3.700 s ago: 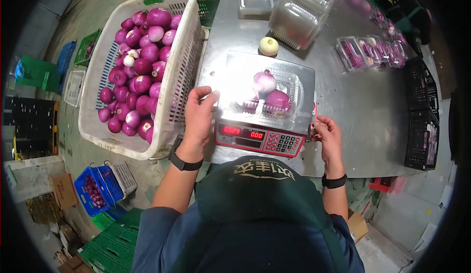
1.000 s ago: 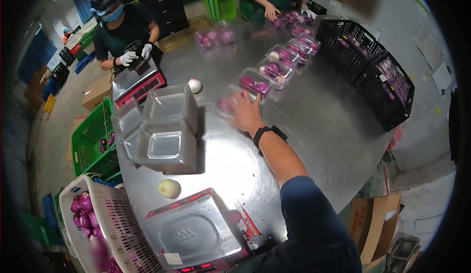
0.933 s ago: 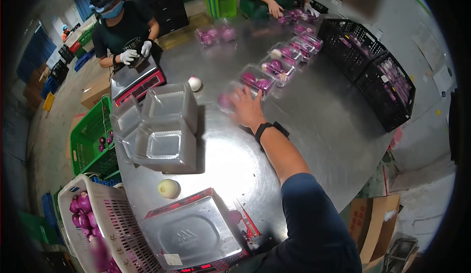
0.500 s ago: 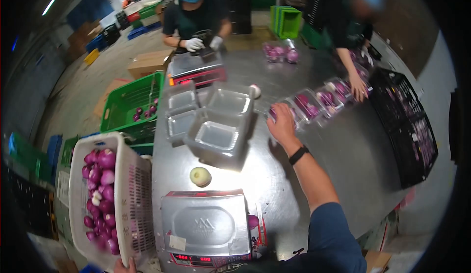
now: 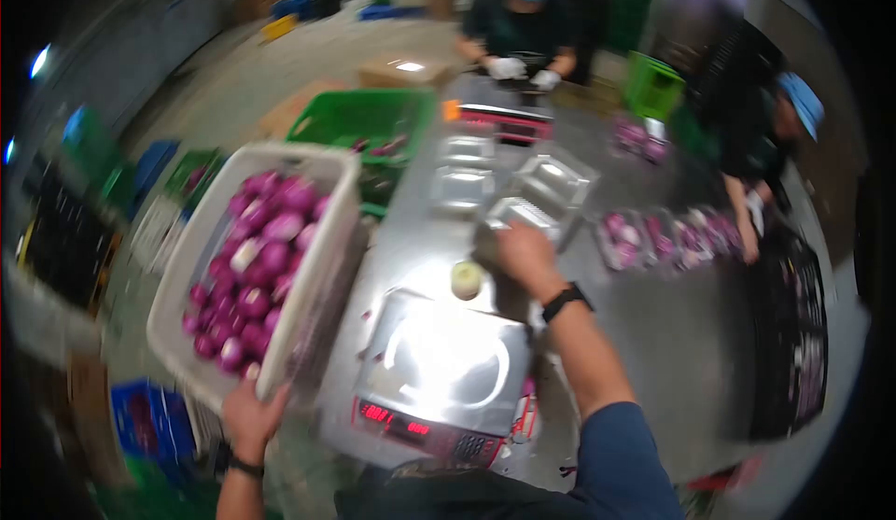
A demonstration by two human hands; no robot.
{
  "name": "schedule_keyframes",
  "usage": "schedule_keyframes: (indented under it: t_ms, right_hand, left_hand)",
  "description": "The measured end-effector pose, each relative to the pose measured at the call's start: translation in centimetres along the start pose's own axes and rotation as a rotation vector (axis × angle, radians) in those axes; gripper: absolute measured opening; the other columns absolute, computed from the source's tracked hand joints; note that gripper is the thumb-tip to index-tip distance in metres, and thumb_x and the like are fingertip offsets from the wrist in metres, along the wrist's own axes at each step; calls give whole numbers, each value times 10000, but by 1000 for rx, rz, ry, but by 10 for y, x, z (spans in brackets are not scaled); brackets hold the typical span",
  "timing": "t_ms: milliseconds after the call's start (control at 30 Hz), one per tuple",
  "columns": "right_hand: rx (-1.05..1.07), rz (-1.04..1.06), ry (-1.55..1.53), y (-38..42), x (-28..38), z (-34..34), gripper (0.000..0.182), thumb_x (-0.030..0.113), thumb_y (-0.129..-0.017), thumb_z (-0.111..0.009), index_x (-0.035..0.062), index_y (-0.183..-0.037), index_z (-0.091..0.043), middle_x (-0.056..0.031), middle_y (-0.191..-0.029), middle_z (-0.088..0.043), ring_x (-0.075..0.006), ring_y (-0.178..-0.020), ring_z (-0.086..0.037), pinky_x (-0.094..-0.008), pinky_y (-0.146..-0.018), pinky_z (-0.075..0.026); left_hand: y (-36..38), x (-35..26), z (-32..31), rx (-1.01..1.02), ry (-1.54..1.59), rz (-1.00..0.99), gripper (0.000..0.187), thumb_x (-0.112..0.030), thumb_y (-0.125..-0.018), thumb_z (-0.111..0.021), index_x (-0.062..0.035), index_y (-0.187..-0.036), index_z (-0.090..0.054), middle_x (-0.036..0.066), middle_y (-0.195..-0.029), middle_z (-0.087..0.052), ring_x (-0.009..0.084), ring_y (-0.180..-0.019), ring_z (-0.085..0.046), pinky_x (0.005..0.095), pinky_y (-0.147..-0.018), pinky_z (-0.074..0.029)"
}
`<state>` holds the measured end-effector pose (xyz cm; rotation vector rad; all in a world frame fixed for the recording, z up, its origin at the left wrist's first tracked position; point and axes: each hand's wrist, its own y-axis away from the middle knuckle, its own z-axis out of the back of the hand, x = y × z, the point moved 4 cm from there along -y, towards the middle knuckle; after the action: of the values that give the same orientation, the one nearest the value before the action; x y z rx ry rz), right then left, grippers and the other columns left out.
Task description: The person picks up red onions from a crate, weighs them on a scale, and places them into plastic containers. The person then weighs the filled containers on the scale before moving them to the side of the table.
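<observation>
My left hand [image 5: 250, 419] is closed on the near rim of a tall white plastic basket [image 5: 317, 301], thumb along the edge. Purple onions [image 5: 266, 268] fill the basket. My right hand [image 5: 528, 257] reaches over the steel table to the near edge of the stacked clear plastic containers [image 5: 553, 184]; its fingers are blurred and partly hidden. Just left of that hand sits a pale peeled onion [image 5: 466, 280]. Closer to me is a weighing scale [image 5: 448, 352] with a bare metal pan and lit red digits.
Packed onion boxes [image 5: 620, 243] form a row on the right, leading to black crates [image 5: 789, 333]. One co-worker [image 5: 523, 30] stands behind another scale [image 5: 495, 123]; a second co-worker [image 5: 758, 137] reaches toward the row. A green crate [image 5: 322, 114] lies beyond the basket.
My right hand has left the packed onion boxes and come back left to the clear containers. The view has turned left, showing more of my left hand and the basket.
</observation>
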<state>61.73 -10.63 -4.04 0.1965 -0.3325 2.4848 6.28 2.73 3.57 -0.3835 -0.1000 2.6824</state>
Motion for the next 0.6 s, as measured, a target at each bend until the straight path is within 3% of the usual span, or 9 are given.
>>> schedule_keyframes:
  t_ms: [33,100,167,300,333,367,400,433,600]
  right_hand:
    - [30,11,41,1,11,16,209,234,-958,-580,83,-962,-726,-166,-1014,-708,-377,-952,-705,-506,-795,-571]
    - [-23,-132,-86,2,1,15,320,356,-970,-586,52,-967,-686,-198,-988,-721,-427,-943,-684,-535,-802,-533]
    - [-62,-78,-168,4,4,31,267,271,-883,-736,26,-902,-633,-216,-883,-690,-405,-839,-676,-512,-720,-501]
    - [-214,-164,-281,1,-4,31,272,196,-826,-810,17,-825,-605,-176,-781,-634,-366,-719,-611,-452,-671,-481]
    - [-269,-183,-263,6,0,35,269,182,-819,-816,17,-810,-604,-168,-763,-621,-357,-700,-598,-440,-662,-477]
    - [-359,-67,-212,19,20,49,256,175,-821,-815,22,-801,-611,-161,-751,-611,-349,-690,-590,-434,-656,-476]
    - [-447,52,-162,37,45,65,243,167,-822,-814,27,-792,-619,-154,-738,-600,-342,-680,-583,-428,-649,-475]
    - [-320,46,-258,57,66,71,239,164,-815,-815,30,-783,-619,-151,-738,-603,-338,-683,-588,-426,-648,-477]
    - [207,196,-340,182,159,47,253,122,-718,-859,51,-736,-617,-160,-742,-631,-356,-694,-642,-429,-633,-517]
  left_hand:
    - [0,-4,5,-132,9,-133,671,-556,-785,-787,-23,-1188,-721,224,-948,-738,412,-891,-715,483,-806,-558]
    - [0,7,1,-46,-59,-90,614,-600,-783,-763,-46,-1048,-739,185,-892,-720,393,-830,-696,490,-752,-546]
    - [-2,2,13,72,29,-61,599,-612,-798,-735,-62,-1036,-744,179,-923,-718,377,-899,-693,477,-764,-544]
    - [-11,30,16,133,750,-2,486,-398,-806,-840,-26,-1087,-705,110,-890,-690,227,-865,-691,385,-775,-552]
    - [-22,41,34,235,800,61,455,-302,-808,-860,-2,-1102,-685,88,-914,-670,174,-881,-662,350,-787,-548]
    - [-38,50,58,237,647,66,447,-302,-815,-846,3,-1102,-689,109,-945,-693,201,-876,-676,359,-775,-550]
    - [-55,70,71,113,567,-5,429,-301,-816,-837,-4,-1091,-694,119,-932,-703,221,-857,-682,367,-769,-549]
    - [-70,90,83,-6,483,-73,411,-299,-818,-828,-11,-1080,-698,129,-918,-712,242,-838,-689,375,-763,-549]
    - [-171,136,107,79,250,-111,356,-283,-805,-794,-24,-1033,-711,180,-922,-724,367,-887,-702,433,-814,-554]
